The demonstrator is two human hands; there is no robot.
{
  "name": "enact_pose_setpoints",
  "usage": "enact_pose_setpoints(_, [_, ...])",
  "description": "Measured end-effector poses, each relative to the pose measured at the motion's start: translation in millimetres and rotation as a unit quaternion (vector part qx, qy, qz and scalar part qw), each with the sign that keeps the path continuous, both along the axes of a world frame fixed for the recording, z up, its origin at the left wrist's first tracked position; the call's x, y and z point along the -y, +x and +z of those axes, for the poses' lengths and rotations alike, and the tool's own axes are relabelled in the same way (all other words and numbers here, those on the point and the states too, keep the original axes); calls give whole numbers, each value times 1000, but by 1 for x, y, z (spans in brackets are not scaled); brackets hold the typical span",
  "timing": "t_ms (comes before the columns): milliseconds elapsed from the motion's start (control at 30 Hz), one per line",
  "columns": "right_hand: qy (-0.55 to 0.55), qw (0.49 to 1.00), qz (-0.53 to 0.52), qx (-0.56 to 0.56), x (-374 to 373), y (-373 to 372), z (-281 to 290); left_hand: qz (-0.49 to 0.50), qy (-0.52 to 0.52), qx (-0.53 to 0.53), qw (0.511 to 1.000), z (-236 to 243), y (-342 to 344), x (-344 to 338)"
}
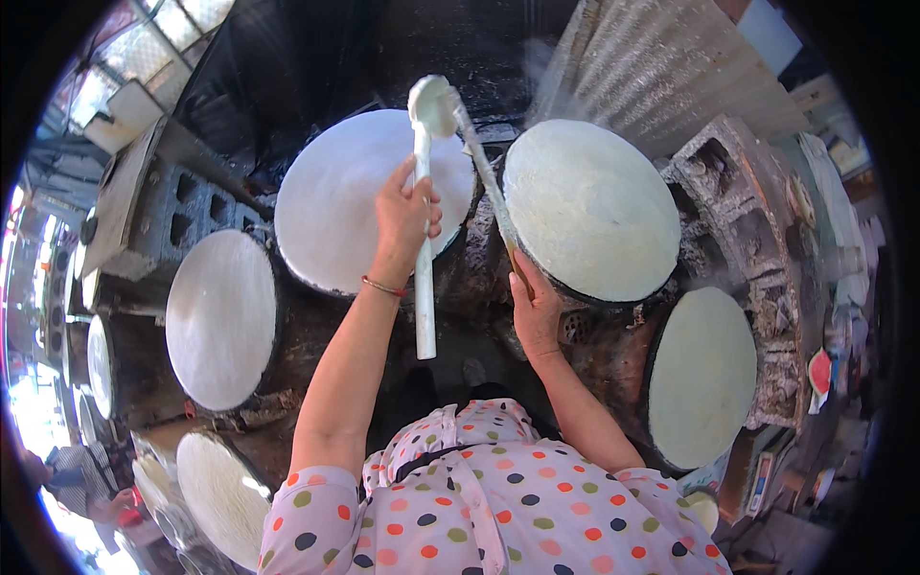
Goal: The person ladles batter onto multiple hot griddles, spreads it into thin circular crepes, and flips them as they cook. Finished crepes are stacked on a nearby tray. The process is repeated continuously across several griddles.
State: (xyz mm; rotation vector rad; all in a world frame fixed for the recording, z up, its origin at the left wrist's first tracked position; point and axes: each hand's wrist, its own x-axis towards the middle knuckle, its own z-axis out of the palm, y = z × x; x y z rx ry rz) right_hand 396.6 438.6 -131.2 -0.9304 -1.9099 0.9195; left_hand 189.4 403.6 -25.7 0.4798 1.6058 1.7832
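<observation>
My left hand is wrapped round the long white handle of a ladle. The ladle's bowl, smeared with white batter, is raised over the far edge of a large round griddle covered with a white layer. In my right hand is a long, narrow, flat stick, coated white along its upper part and brown near my fingers. Its far end meets the ladle's bowl, or lies just behind it. Right of the stick, a second round griddle bears a cream-white layer with an uneven surface.
More white-covered round griddles stand at the left, the right and the lower left. Hollow concrete blocks border the right side. A corrugated sheet leans behind. Another person is at the far lower left.
</observation>
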Motion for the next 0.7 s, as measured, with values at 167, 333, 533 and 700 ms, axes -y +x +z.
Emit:
enact_pose_setpoints(167, [1, 973, -25, 231, 5, 3, 25, -33, -171, -363, 916, -64, -34, 14])
enact_pose_setpoints(333, [-52, 971, -42, 229, 30, -27, 24, -64, -161, -480, 860, -65, -68, 25])
enact_pose_setpoints(533, [-200, 976, -74, -37, 51, -50, 11, -38, -178, -549, 816, -78, -127, 26])
enact_pose_setpoints(700, [-424, 900, -70, -70, 63, -94, 31, 159, 32, -635, 756, -32, -177, 16])
